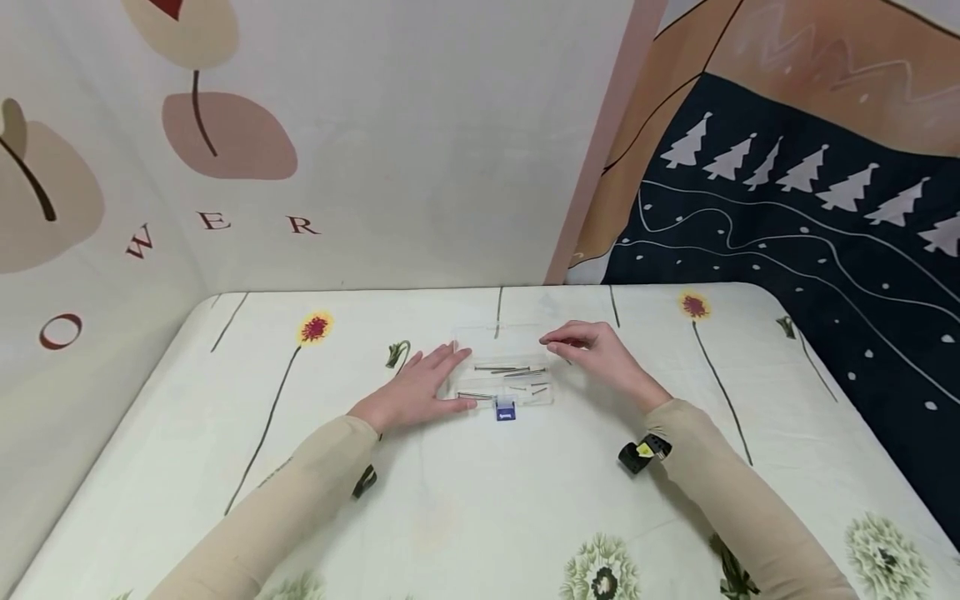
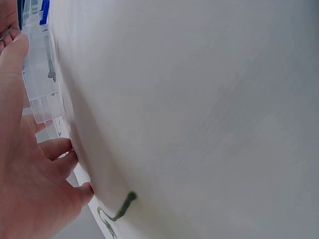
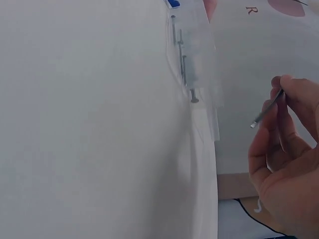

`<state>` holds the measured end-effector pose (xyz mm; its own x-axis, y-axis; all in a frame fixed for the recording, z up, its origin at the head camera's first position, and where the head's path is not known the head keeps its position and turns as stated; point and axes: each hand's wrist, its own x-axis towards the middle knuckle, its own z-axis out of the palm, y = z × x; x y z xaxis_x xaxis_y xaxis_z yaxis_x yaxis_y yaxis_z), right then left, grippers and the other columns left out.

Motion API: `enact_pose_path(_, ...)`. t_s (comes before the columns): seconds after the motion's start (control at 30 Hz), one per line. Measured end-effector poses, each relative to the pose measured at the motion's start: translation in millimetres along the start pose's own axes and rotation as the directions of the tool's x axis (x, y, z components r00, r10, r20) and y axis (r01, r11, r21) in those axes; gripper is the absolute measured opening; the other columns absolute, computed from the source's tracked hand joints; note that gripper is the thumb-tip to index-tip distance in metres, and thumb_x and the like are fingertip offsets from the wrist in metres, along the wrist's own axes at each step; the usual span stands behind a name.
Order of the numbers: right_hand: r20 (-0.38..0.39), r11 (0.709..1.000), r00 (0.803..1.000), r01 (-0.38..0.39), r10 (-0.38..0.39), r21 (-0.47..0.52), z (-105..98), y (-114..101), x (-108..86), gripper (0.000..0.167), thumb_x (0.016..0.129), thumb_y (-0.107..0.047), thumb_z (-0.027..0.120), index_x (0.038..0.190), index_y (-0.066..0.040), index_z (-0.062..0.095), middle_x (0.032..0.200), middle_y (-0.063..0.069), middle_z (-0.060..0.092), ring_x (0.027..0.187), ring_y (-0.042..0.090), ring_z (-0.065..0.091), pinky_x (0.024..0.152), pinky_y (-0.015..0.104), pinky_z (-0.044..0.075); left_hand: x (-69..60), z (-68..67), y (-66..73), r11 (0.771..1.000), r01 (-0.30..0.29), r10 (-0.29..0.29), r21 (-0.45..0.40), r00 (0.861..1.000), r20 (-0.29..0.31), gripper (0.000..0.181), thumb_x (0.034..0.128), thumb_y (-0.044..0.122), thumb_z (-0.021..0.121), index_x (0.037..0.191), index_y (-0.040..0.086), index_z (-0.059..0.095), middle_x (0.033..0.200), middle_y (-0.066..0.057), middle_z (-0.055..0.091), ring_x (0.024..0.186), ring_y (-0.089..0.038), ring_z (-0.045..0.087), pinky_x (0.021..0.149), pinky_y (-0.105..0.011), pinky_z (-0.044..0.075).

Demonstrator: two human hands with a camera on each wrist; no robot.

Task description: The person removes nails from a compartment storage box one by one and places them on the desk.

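A clear plastic compartment box lies on the table with its transparent lid raised on the far side. Several metal nails of different lengths lie in its compartments, and a blue latch marks the near edge. My left hand rests against the box's left side, fingers spread and thumb by the front corner. Above the box's right side, my right hand pinches a nail between thumb and fingertips. In the right wrist view this nail slants down, apart from the box.
A white cloth printed with flowers covers the table. Behind it hangs a pale printed curtain, with a dark tree-patterned cloth at the right. Black wrist straps sit on both forearms.
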<state>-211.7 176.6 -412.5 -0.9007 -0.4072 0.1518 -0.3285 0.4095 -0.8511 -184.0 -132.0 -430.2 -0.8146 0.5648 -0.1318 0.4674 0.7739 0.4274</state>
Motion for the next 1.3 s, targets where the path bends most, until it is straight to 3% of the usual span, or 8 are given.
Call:
enact_pose_path(0.3,0.03,0.999,0.999,-0.015,0.016,-0.042,-13,-31,-7.9,0.019,0.092,0.002,0.062,0.107,0.01,0.068,0.101,0.02,0.067,0.089,0.021,0.06,0.078,0.027,0.049,0.5,-0.2,0.5,1.0,0.003,-0.003,-0.005,1.0,0.007,0.087,0.0893,0.063,0.054,0.154,0.013,0.024,0.158,-0.016,0.017,0.145,-0.028,0.013,0.116,-0.048,0.005)
enact_pose_path(0.47,0.056,0.996,0.998,-0.038,0.042,-0.075,-19,-28,-6.8,0.019,0.093,0.001,0.061,0.108,0.008,0.069,0.101,0.018,0.067,0.087,0.023,0.058,0.075,0.028,0.048,0.5,-0.2,-0.1,1.0,0.004,-0.004,0.001,1.0,0.007,0.088,0.0893,0.063,0.054,0.154,0.013,0.024,0.158,-0.016,0.017,0.145,-0.028,0.013,0.116,-0.048,0.005)
enact_pose_path(0.73,0.069,0.992,0.997,-0.018,0.027,-0.124,-26,25,2.7,0.018,0.093,-0.008,0.065,0.107,-0.002,0.074,0.099,0.007,0.069,0.088,0.017,0.059,0.074,0.028,0.048,0.3,-0.4,0.1,1.0,0.003,-0.003,0.016,1.0,0.003,0.089,0.0888,0.064,0.053,0.154,0.012,0.024,0.158,-0.016,0.017,0.145,-0.029,0.013,0.116,-0.049,0.006)
enact_pose_path(1.3,0.143,0.985,0.987,-0.048,0.073,-0.166,-45,44,2.3,0.017,0.091,0.0,0.065,0.105,0.003,0.073,0.1,0.012,0.07,0.092,0.019,0.061,0.074,0.021,0.049,-0.6,-0.2,0.7,1.0,0.003,-0.003,0.008,1.0,-0.001,0.089,0.0886,0.064,0.053,0.154,0.012,0.024,0.158,-0.016,0.017,0.145,-0.029,0.013,0.116,-0.049,0.006)
